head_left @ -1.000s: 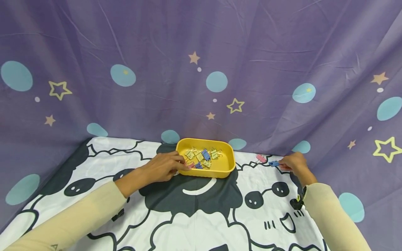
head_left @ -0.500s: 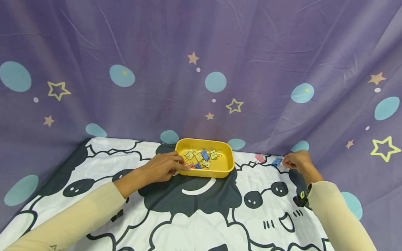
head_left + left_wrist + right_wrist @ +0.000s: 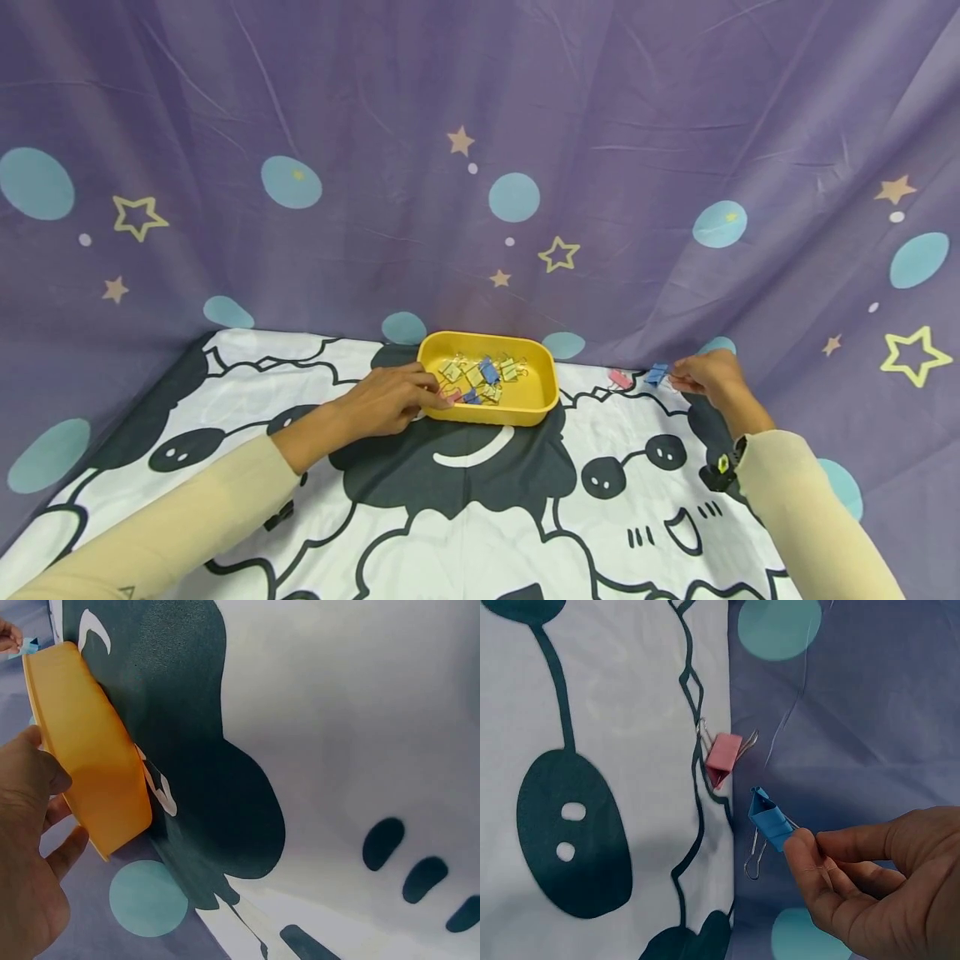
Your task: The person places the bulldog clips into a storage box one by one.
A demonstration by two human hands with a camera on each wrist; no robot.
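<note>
My left hand (image 3: 388, 402) grips the left end of a yellow plastic tray (image 3: 551, 398), its fingertips at the rim; in the left wrist view the thumb and fingers are around that end of the tray (image 3: 94, 742). To the right, near the cloth's back edge, my right hand (image 3: 711, 377) pinches a blue binder clip (image 3: 656, 375) by a wire handle. The right wrist view shows this blue clip (image 3: 771, 821) tilted, its other handle hanging loose. Beside it a pink binder clip (image 3: 724, 755) lies on the cloth, handles spread.
Inside the tray are several yellow binder clips (image 3: 512, 369), blue ones (image 3: 489, 370) and a pink one partly behind the left fingers. A white cloth (image 3: 480, 542) with black cartoon print covers the surface. Directly behind hangs a purple curtain (image 3: 390, 167) with stars and dots.
My right hand has turned the blue clip, which now sits slightly farther back and tilted upright. The left hand and the tray have stayed in place.
</note>
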